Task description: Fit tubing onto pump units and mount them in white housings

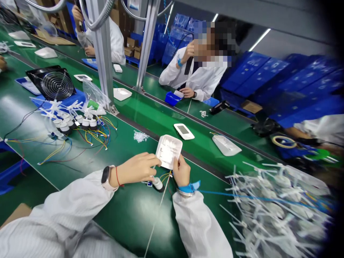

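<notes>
My right hand (182,172) grips a white plastic housing (168,152) by its lower right edge, thumb on the near side. The housing is tilted up, its hollow inner side facing me. At its left edge is my left hand (139,167), fingers bent and closed together; what they pinch, if anything, is too small to make out. Just below the left fingertips a white-and-black cylindrical part (158,184) lies tilted at the table. Thin coloured wires (165,175) run between it and the housing.
Several similar cylindrical parts with wires (64,125) lie at left, near a black fan (57,84). Small clear rings (140,136) form a pile ahead. White housings (226,144) sit on the green conveyor (199,152). Bagged parts with white ties (279,211) crowd the right. Co-workers sit opposite.
</notes>
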`<action>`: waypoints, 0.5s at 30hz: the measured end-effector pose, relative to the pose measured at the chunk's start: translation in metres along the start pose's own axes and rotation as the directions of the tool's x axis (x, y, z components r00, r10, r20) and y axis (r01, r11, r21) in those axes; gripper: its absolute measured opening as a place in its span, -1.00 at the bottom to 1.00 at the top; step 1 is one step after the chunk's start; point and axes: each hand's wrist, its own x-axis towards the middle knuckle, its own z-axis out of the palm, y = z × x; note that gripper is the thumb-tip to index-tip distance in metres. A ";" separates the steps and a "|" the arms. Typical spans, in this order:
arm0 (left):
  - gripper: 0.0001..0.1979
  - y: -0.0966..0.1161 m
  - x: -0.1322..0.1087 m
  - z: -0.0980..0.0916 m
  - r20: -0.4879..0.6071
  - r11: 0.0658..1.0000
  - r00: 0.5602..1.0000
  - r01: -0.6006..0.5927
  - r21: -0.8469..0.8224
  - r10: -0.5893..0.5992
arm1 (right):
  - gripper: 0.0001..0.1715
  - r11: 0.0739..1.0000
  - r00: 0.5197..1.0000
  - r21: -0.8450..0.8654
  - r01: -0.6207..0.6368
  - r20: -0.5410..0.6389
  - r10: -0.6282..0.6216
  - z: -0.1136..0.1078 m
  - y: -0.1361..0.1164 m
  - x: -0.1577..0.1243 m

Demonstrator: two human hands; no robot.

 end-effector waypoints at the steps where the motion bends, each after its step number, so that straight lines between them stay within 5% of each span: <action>1: -0.75 0.003 0.002 -0.006 0.006 0.999 0.999 -0.031 0.019 0.031 | -0.44 1.000 1.000 -0.019 -0.020 0.023 0.020 -0.005 0.001 -0.014; 5: -0.78 0.014 0.012 -0.027 0.144 0.992 0.984 -0.116 0.055 0.107 | -0.43 0.995 0.993 -0.078 -0.063 0.094 0.071 -0.015 0.003 -0.047; 10: -0.75 0.015 0.013 -0.051 0.317 0.962 0.949 0.083 -0.259 0.004 | -0.46 0.997 0.993 -0.011 -0.074 0.095 0.075 -0.034 -0.005 -0.054; 13: -0.80 0.010 0.008 -0.067 0.440 0.724 0.895 0.259 -0.639 0.068 | -0.50 0.970 0.998 0.238 0.053 0.006 -0.056 -0.059 -0.033 -0.054; 15: -0.91 0.008 0.006 -0.075 0.507 0.523 0.847 0.362 -0.771 0.161 | -0.49 0.841 0.951 0.518 0.157 0.151 -0.270 -0.072 -0.059 -0.057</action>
